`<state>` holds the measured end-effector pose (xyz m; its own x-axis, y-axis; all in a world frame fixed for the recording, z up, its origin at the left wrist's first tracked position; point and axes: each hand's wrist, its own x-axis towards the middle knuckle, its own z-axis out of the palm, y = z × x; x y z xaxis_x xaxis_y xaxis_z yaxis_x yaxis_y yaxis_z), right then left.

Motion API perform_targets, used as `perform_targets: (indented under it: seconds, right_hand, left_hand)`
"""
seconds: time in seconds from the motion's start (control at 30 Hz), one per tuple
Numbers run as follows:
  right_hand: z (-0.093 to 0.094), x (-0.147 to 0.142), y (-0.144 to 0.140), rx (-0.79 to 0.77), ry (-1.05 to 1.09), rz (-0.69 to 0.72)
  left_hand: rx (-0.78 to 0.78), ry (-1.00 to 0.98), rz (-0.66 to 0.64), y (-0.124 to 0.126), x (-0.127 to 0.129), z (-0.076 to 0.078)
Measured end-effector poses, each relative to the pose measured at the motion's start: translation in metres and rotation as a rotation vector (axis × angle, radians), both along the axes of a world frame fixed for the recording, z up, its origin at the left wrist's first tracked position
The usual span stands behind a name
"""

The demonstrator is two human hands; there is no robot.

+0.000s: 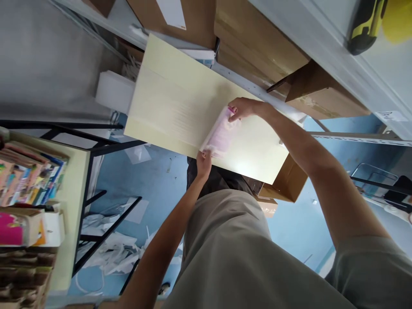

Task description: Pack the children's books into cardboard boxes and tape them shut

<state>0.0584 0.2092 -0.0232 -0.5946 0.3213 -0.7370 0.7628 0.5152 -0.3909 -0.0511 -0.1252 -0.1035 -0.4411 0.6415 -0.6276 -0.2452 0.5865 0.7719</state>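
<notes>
A translucent plastic package (222,135) with pink printing lies slanted over a pale cream tabletop (167,90). My left hand (204,163) pinches its near lower corner at the table's front edge. At the far upper end, my right hand (243,108) grips the package by its pink edge, the fingers bent around it. Blur and glare hide what is inside the package.
Cardboard boxes (257,47) stand on a shelf behind the table. An open carton (286,180) sits below its right end. To the left is another table with upright books (35,176). Paper scraps (112,249) litter the blue floor. A black-and-yellow cutter (367,25) lies upper right.
</notes>
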Motion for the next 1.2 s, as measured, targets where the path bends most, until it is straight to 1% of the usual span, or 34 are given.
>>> perform_targets:
  seconds: [0.07, 0.1, 0.13, 0.17, 0.23, 0.3, 0.33, 0.4, 0.43, 0.5, 0.57, 0.6, 0.63, 0.67, 0.7, 0.77, 0.8, 0.87, 0.93, 1.0, 1.1, 1.17, 1.2]
  right_hand:
    - [-0.012, -0.012, -0.013, 0.09, -0.014, -0.024]
    - [-0.017, -0.016, -0.019, 0.128, -0.035, -0.034]
    - [-0.02, -0.02, -0.026, 0.157, -0.057, -0.044]
    - [-0.022, -0.024, -0.032, 0.18, -0.073, -0.06]
    - [-0.023, -0.032, -0.043, 0.211, -0.089, -0.114]
    - [-0.021, -0.04, -0.056, 0.238, -0.109, -0.194]
    - [-0.02, -0.044, -0.062, 0.257, -0.116, -0.241]
    - [-0.019, -0.046, -0.079, 0.312, -0.085, -0.348]
    - [-0.018, -0.043, -0.09, 0.346, -0.04, -0.416]
    - [-0.019, -0.029, -0.117, 0.406, 0.079, -0.606]
    - [-0.023, -0.007, -0.152, 0.449, 0.157, -0.89]
    - [-0.027, 0.003, -0.171, 0.425, 0.171, -1.03]
    - [-0.031, 0.012, -0.19, 0.369, 0.175, -1.162]
    - [-0.036, 0.018, -0.207, 0.278, 0.176, -1.268]
    - [-0.041, 0.022, -0.221, 0.189, 0.187, -1.343]
    - [-0.05, 0.022, -0.238, 0.074, 0.234, -1.409]
    - [-0.053, 0.02, -0.239, 0.051, 0.249, -1.423]
    - [-0.057, 0.016, -0.231, 0.053, 0.254, -1.446]
    - [-0.057, 0.015, -0.213, 0.069, 0.231, -1.461]
    - [-0.052, 0.017, -0.194, 0.074, 0.183, -1.444]
    - [-0.034, 0.02, -0.175, 0.088, 0.115, -1.42]
    - [-0.012, 0.018, -0.169, 0.134, 0.122, -1.421]
    - [0.002, 0.016, -0.167, 0.185, 0.147, -1.414]
  left_hand:
    - [-0.072, -0.058, 0.059, 0.007, -0.007, -0.005]
    - [-0.118, -0.084, 0.058, 0.01, -0.011, -0.006]
    - [-0.166, -0.095, 0.017, 0.013, -0.016, -0.007]
    - [-0.218, -0.08, -0.073, 0.015, -0.022, -0.006]
    - [-0.319, 0.003, -0.331, 0.018, -0.037, -0.004]
    - [-0.387, 0.102, -0.545, 0.022, -0.054, 0.002]
    - [-0.394, 0.169, -0.619, 0.025, -0.062, 0.005]
    - [-0.345, 0.349, -0.692, 0.035, -0.076, 0.012]
    - [-0.297, 0.456, -0.721, 0.042, -0.082, 0.014]
    - [-0.179, 0.627, -0.758, 0.059, -0.09, 0.017]
    - [-0.083, 0.671, -0.778, 0.076, -0.093, 0.017]
    - [-0.05, 0.663, -0.796, 0.083, -0.095, 0.015]
    - [-0.027, 0.646, -0.816, 0.09, -0.095, 0.014]
    - [-0.013, 0.626, -0.835, 0.096, -0.096, 0.011]
    - [-0.005, 0.612, -0.85, 0.1, -0.096, 0.009]
    - [-0.008, 0.615, -0.869, 0.106, -0.096, 0.005]
    - [-0.014, 0.624, -0.871, 0.108, -0.096, 0.004]
    - [-0.025, 0.618, -0.864, 0.114, -0.094, 0.001]
    - [-0.028, 0.582, -0.852, 0.123, -0.091, 0.001]
    - [-0.049, 0.549, -0.866, 0.133, -0.087, 0.003]
    - [-0.089, 0.556, -0.926, 0.149, -0.083, 0.015]
    - [-0.08, 0.579, -0.95, 0.159, -0.081, 0.03]
    - [-0.061, 0.594, -0.954, 0.163, -0.08, 0.039]
